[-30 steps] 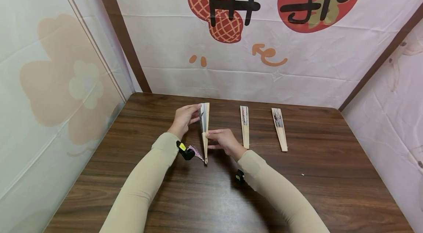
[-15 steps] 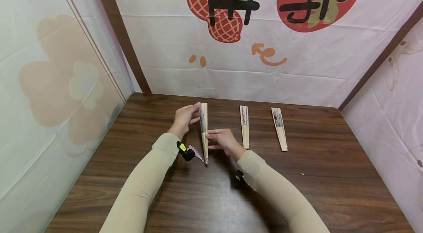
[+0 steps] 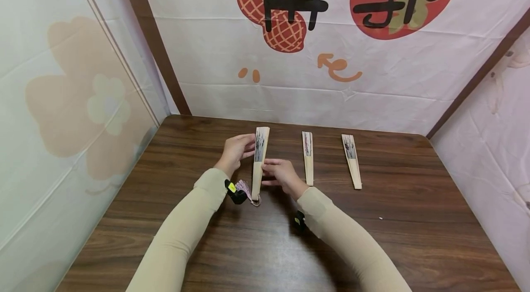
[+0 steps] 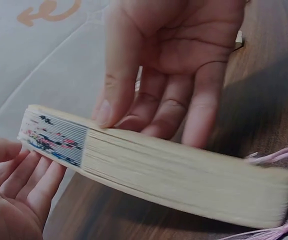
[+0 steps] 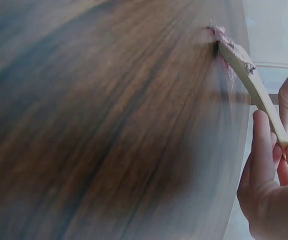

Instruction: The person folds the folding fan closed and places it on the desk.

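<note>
A folded folding fan (image 3: 258, 158), pale wood with a printed paper part, is tilted between both hands, its printed side facing up in the head view. My left hand (image 3: 237, 151) holds its far, paper end from the left, thumb and fingers at the edge in the left wrist view. From the right, my right hand (image 3: 283, 174) pinches the fan near its middle, with the thumb (image 4: 106, 112) on its edge and the other fingers behind. A pink tassel (image 3: 243, 187) hangs on a looped cord at the fan's near end, beside the left wrist camera.
Two more folded fans (image 3: 308, 158) (image 3: 351, 161) lie on the dark wooden table (image 3: 414, 218) to the right. A tiny white scrap (image 3: 380, 218) lies nearer. Printed cloth walls (image 3: 314, 94) stand behind the table and along both sides.
The fan has turned from its narrow edge to show its printed face, its far end shifting slightly right and its near end slightly left. Both hands stay at it.
</note>
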The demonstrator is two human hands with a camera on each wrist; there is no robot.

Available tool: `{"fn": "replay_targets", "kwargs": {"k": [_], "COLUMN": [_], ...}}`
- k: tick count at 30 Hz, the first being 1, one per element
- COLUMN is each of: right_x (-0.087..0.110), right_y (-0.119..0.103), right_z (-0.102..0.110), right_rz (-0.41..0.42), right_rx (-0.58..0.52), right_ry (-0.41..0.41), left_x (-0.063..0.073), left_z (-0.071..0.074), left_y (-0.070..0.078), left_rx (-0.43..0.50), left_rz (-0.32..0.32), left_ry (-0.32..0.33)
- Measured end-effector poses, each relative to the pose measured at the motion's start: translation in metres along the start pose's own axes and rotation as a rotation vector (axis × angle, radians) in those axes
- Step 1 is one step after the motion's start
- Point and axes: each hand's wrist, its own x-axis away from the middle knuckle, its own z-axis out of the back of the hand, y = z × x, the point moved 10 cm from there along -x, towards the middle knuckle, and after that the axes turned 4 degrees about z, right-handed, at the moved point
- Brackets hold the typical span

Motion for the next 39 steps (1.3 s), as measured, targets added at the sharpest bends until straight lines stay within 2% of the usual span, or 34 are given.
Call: {"fn": "replay_targets", "kwargs": {"k": [9, 21, 26, 35, 39], "right_x": [-0.013, -0.029, -0.034, -0.038, -0.039], "right_y": [-0.007, -0.025, -0.029, -0.023, -0.021], "right_z": [0.0, 0.007, 0.007, 0.017, 0.019], "right_rz": [-0.004, -0.006, -0.015, -0.041, -0.032], "right_rx": [-0.01, -0.055, -0.048, -0.045, -0.041], "right_ry": [0.05, 0.113, 0.139, 0.232, 0.242], "left_x": [0.0, 0.003, 0.003, -0.004, -0.008], "left_z": [0.0, -0.007, -0.005, -0.003, -0.004], "left_y": [-0.009, -0.014, -0.018, -0.023, -0.028], "left_rx": [-0.017, -0.078, -0.118, -0.108, -0.107], "left_rz": [0.014, 0.033, 0.045, 0.032, 0.037], "left_ry": [-0.003, -0.024, -0.01, 0.014, 0.022]}}
